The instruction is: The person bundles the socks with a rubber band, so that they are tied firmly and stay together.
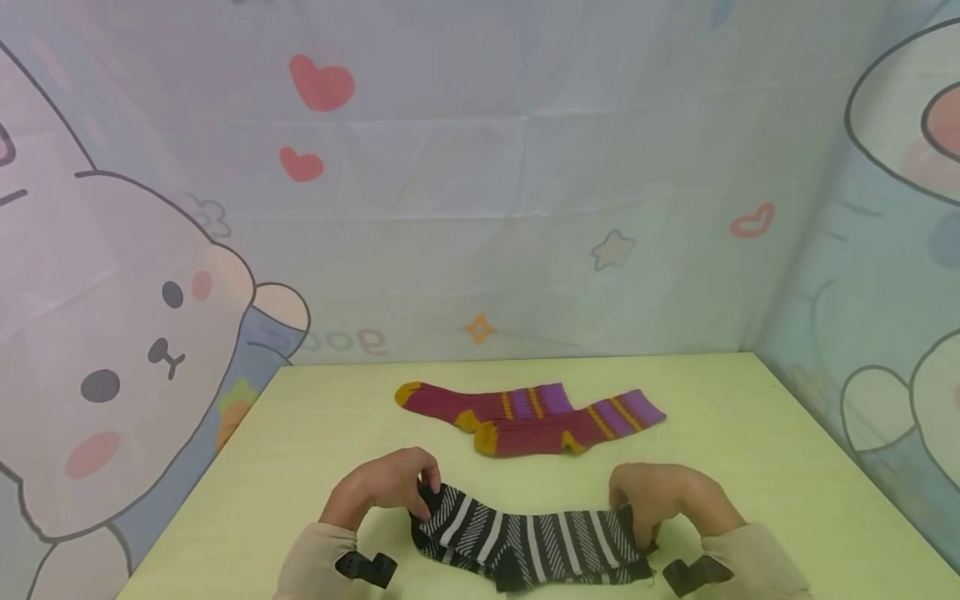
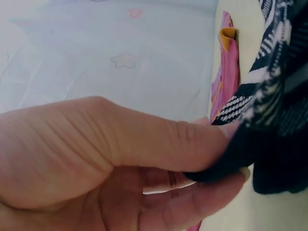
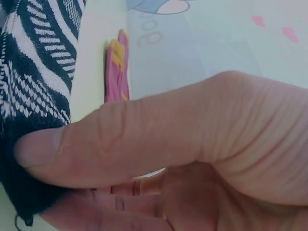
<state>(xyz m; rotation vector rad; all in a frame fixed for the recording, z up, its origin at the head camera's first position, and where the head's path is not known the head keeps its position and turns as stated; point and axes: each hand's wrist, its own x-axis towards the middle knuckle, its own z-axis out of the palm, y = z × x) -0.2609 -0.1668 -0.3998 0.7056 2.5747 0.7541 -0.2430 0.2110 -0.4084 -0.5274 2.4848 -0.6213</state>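
Observation:
Two black-and-white patterned socks (image 1: 540, 537) lie one over the other near the table's front, toes and cuffs at opposite ends. My left hand (image 1: 393, 483) pinches the black end on the left between thumb and fingers; the left wrist view shows the dark fabric (image 2: 231, 156) caught there. At the other end, my right hand (image 1: 651, 497) pinches the black edge, and the right wrist view shows the thumb (image 3: 96, 149) pressed on that dark fabric. How much of the lower sock each hand holds is hidden.
Behind them lie two maroon socks with mustard heels and toes and purple striped cuffs, the nearer one (image 1: 525, 437) partly overlapping the farther one (image 1: 450, 402). A printed cloth backdrop (image 1: 525, 183) rises at the back edge of the pale yellow table (image 1: 247, 500).

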